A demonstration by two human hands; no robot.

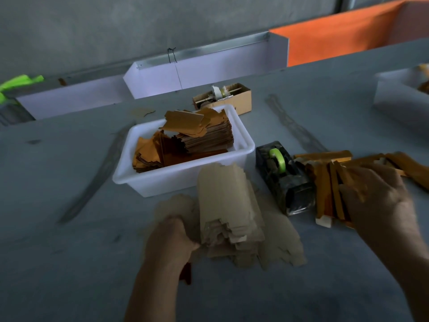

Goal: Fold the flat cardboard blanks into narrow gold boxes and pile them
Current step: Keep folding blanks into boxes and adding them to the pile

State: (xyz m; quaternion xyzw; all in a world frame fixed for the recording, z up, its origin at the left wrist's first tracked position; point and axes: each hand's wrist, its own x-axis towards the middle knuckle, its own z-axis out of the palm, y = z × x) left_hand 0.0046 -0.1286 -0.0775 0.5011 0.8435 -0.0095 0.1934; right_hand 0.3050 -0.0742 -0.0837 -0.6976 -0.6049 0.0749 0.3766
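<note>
Resting on the pile of folded gold boxes (329, 182) at the desk's right, the right hand (380, 201) seems to hold one; the left hand (171, 240) grips the stack of flat blanks (227, 205) in front, so peeling off one blank likely comes next.

Left hand (170, 238) seemingly grips blanks (226, 205); boxes (329, 182) right.

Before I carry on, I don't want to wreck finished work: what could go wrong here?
1. Your right hand is on the loose pile of gold boxes, which lie at odd angles; a push could scatter or dent them.
2. The tape dispenser sits right against that pile, crowding it.
3. The blank stack under your left hand is fanned out, so you may lift several blanks.
</note>
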